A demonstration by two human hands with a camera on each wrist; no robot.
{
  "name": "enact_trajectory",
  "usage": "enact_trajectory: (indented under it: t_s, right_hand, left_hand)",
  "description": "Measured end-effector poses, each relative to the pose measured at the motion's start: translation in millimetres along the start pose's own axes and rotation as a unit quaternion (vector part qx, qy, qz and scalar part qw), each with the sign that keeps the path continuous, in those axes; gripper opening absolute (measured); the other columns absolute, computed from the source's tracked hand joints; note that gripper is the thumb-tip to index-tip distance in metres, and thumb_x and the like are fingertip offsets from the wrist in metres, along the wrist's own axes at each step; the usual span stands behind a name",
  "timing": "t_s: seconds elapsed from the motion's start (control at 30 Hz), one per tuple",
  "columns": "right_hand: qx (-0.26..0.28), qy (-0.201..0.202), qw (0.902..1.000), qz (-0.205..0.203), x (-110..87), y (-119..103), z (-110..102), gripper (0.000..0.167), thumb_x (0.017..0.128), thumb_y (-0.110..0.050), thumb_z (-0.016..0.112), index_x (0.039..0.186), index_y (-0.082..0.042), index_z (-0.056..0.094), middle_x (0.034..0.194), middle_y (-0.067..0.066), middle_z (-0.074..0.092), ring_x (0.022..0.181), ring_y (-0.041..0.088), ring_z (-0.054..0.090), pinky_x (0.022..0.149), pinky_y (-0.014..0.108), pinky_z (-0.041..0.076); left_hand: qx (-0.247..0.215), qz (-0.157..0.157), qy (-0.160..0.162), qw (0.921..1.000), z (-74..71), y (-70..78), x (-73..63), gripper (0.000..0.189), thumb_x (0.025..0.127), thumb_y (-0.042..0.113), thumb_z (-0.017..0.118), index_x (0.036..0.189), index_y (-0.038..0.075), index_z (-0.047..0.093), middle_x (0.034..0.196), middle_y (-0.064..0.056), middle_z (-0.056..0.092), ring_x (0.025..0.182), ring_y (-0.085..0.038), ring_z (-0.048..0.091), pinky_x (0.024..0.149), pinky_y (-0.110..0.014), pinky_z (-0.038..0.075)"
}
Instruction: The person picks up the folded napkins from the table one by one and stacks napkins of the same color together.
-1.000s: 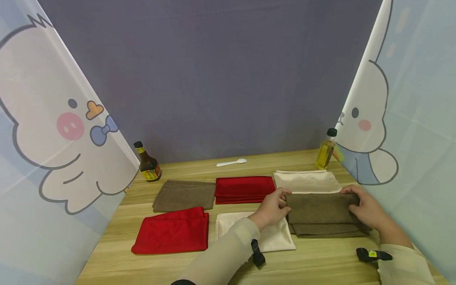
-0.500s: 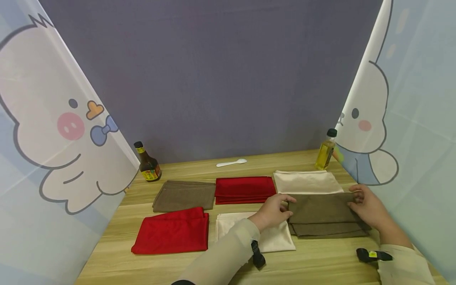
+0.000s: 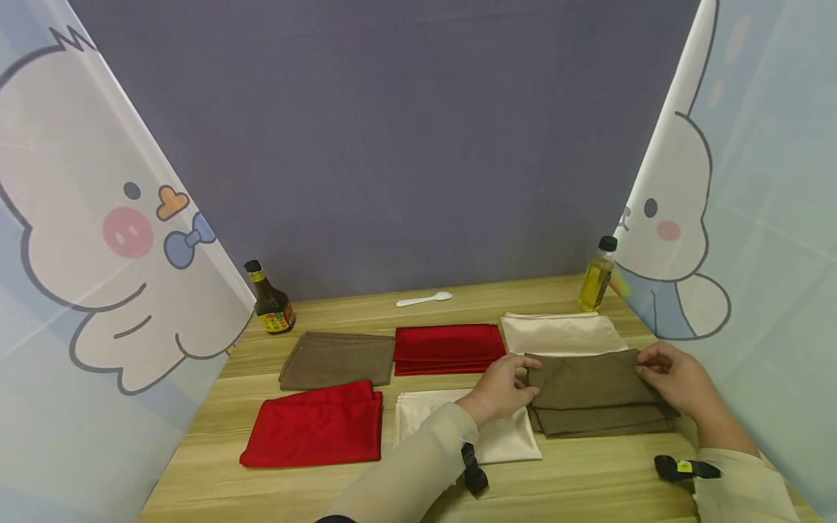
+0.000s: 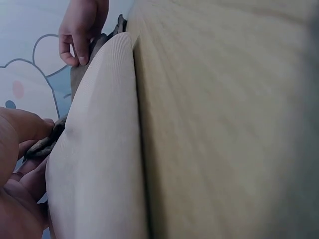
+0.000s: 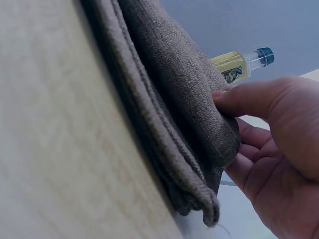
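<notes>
A folded brown cloth (image 3: pixel 588 385) lies on the right side of the table, held at its two far corners. My left hand (image 3: pixel 502 386) pinches its left far corner between thumb and fingers; the left wrist view shows the cloth's edge in that grip. My right hand (image 3: pixel 676 381) pinches the right far corner, and in the right wrist view the thumb (image 5: pixel 249 99) presses on the thick folded layers. Under my left hand and forearm lies a folded cream cloth (image 3: pixel 506 436), partly covered. A second cream cloth (image 3: pixel 562 334) lies just behind the brown one.
Toward the left are a red cloth (image 3: pixel 314 428), another brown cloth (image 3: pixel 340 359) and a second red cloth (image 3: pixel 451 349). A dark sauce bottle (image 3: pixel 271 301) stands back left, an oil bottle (image 3: pixel 596 280) back right. A white spoon (image 3: pixel 425 298) lies near the back edge.
My right hand first shifted slightly right along the brown cloth's far edge, then back left, and the cloth's right far corner is now raised a little. The left hand has barely moved.
</notes>
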State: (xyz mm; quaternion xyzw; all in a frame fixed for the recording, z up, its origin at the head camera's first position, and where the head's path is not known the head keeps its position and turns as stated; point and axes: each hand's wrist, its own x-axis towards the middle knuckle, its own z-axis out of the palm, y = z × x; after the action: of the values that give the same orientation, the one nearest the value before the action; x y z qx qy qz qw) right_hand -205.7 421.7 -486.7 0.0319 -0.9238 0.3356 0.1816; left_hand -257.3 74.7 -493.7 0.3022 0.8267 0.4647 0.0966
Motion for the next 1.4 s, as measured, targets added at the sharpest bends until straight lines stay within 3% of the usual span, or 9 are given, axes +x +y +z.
enact_trajectory:
  t_s: [0.23, 0.37, 0.5, 0.67, 0.77, 0.93, 1.0, 1.17, 1.4]
  right_hand:
    - [-0.006, -0.006, 0.9998, 0.018, 0.6, 1, 0, 0.011, 0.093, -0.001, 0.076, 0.102, 0.004, 0.073, 0.1, 0.023, 0.073, 0.076, -0.01, 0.056, 0.061, 0.019, 0.05]
    - [-0.006, -0.01, 0.9995, 0.028, 0.8, 1, -2, 0.018, 0.092, -0.004, 0.078, 0.107, 0.004, 0.074, 0.112, 0.03, 0.07, 0.078, -0.012, 0.055, 0.062, 0.017, 0.05]
    - [-0.016, -0.012, 0.9994, 0.029, 0.5, 0, -4, 0.024, 0.092, -0.008, 0.078, 0.113, 0.003, 0.073, 0.118, 0.03, 0.069, 0.081, -0.012, 0.052, 0.064, 0.015, 0.047]
    - [-0.022, 0.01, 0.9996, 0.012, 0.8, -2, -3, 0.027, 0.091, -0.006, 0.077, 0.116, 0.003, 0.073, 0.114, 0.025, 0.071, 0.078, -0.008, 0.052, 0.062, 0.017, 0.043]
    - [-0.013, 0.029, 0.9995, 0.006, 1.4, -3, -3, 0.028, 0.091, -0.004, 0.077, 0.118, 0.003, 0.072, 0.112, 0.017, 0.072, 0.079, -0.008, 0.051, 0.063, 0.017, 0.043]
    - [0.007, 0.048, 0.9986, 0.018, 0.5, -4, -5, 0.033, 0.094, -0.007, 0.076, 0.126, 0.0, 0.07, 0.113, -0.016, 0.062, 0.08, -0.008, 0.052, 0.061, 0.019, 0.044]
    - [0.015, 0.05, 0.9984, 0.021, 0.0, -5, -5, 0.034, 0.095, -0.008, 0.075, 0.128, 0.0, 0.069, 0.114, -0.018, 0.058, 0.079, -0.008, 0.052, 0.058, 0.02, 0.045]
    - [0.024, 0.047, 0.9984, 0.021, -0.6, -9, -5, 0.036, 0.097, -0.01, 0.074, 0.131, -0.001, 0.066, 0.122, -0.008, 0.059, 0.083, -0.015, 0.052, 0.059, 0.019, 0.048]
    - [0.058, 0.063, 0.9963, -0.004, 0.1, -8, -6, 0.04, 0.096, -0.004, 0.074, 0.135, 0.0, 0.064, 0.123, -0.034, 0.048, 0.091, -0.018, 0.052, 0.063, 0.013, 0.047]
  left_hand:
    - [-0.011, 0.002, 0.001, 0.9999, 1.3, 4.1, -0.1, 0.047, 0.097, 0.013, 0.077, 0.141, 0.021, 0.064, 0.135, 0.012, 0.054, 0.084, 0.003, 0.061, 0.068, -0.019, 0.053]
    - [-0.025, -0.001, 0.008, 0.9996, 2.2, 4.9, 0.1, 0.05, 0.096, 0.015, 0.078, 0.143, 0.023, 0.062, 0.138, 0.013, 0.053, 0.089, 0.003, 0.061, 0.07, -0.02, 0.053]
    - [-0.027, 0.001, 0.015, 0.9995, 2.7, 5.1, 0.3, 0.052, 0.096, 0.018, 0.079, 0.143, 0.027, 0.061, 0.145, 0.013, 0.049, 0.093, 0.002, 0.059, 0.073, -0.02, 0.052]
    - [-0.03, 0.009, 0.027, 0.9992, 1.7, 6.6, 0.2, 0.054, 0.095, 0.019, 0.081, 0.143, 0.029, 0.06, 0.138, 0.015, 0.051, 0.093, 0.001, 0.058, 0.075, -0.021, 0.051]
    - [-0.042, 0.01, 0.034, 0.9985, 0.8, 8.8, -0.1, 0.054, 0.094, 0.019, 0.081, 0.143, 0.031, 0.06, 0.133, 0.018, 0.052, 0.094, 0.001, 0.059, 0.075, -0.022, 0.052]
    - [-0.056, 0.018, 0.045, 0.9973, -0.5, 11.8, 0.5, 0.056, 0.094, 0.017, 0.081, 0.144, 0.031, 0.059, 0.134, 0.019, 0.052, 0.097, 0.0, 0.059, 0.075, -0.021, 0.053]
    - [-0.061, 0.022, 0.049, 0.9967, -1.4, 13.2, 0.7, 0.057, 0.094, 0.016, 0.081, 0.145, 0.031, 0.059, 0.135, 0.019, 0.052, 0.098, 0.0, 0.058, 0.075, -0.021, 0.053]
    - [-0.072, 0.031, 0.058, 0.9953, -4.3, 17.6, 1.2, 0.058, 0.094, 0.012, 0.08, 0.144, 0.03, 0.059, 0.133, 0.017, 0.052, 0.099, 0.0, 0.058, 0.072, -0.02, 0.055]
    - [-0.068, 0.06, 0.074, 0.9931, -9.8, 23.4, 2.6, 0.058, 0.093, 0.008, 0.079, 0.144, 0.026, 0.059, 0.136, 0.015, 0.053, 0.095, 0.0, 0.058, 0.071, -0.019, 0.054]
